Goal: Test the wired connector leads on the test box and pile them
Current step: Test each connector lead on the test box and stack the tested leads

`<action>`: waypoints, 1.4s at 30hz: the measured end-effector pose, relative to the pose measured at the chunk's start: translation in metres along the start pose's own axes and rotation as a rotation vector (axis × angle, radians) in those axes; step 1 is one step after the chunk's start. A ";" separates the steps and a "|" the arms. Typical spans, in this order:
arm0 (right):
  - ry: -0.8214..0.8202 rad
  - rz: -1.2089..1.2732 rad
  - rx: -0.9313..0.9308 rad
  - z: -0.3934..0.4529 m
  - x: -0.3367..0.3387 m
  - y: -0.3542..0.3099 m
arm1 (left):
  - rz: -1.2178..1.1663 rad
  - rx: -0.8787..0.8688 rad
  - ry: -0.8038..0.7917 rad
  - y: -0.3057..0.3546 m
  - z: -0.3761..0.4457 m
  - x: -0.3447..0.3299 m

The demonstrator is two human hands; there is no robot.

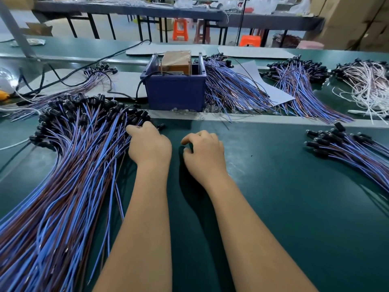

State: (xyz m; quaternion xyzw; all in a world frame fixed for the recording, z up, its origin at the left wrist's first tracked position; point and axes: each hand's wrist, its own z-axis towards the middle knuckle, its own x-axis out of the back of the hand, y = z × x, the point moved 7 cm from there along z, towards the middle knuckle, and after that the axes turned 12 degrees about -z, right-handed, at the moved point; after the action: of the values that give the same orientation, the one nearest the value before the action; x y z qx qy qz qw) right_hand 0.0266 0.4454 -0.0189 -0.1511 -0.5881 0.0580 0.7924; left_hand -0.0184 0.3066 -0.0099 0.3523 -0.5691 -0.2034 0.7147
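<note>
Leftmost, a big heap of blue and brown leads [80, 157] fans across the green table [294, 197]; the left hand [149, 142] reaches into its black connector ends, whether grasping one I cannot tell. Beside it the right hand [203, 151] rests curled, holding nothing. Behind stands the blue test box [175, 89], bundles [233, 91] crowding its right. Far right lies a smaller pile [345, 148].

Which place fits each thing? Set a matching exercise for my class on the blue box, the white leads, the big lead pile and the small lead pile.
Things:
1. blue box
2. white leads
3. big lead pile
4. small lead pile

Places:
A. far right, at the back
B. beside the left hand
C. near right, apart from the right hand
D. middle, straight ahead

Pairs: 1-D, 2-A, 3-B, 4-C
</note>
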 end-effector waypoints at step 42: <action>-0.139 1.652 -0.366 0.005 0.006 0.044 | -1.232 0.098 -1.131 0.031 -0.048 -0.046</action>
State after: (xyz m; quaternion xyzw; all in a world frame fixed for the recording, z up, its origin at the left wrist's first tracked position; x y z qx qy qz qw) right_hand 0.0277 0.4892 -0.0252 -0.6540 -0.3364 0.5312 0.4206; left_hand 0.0117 0.3720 -0.0231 0.4757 -0.5559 -0.6784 0.0662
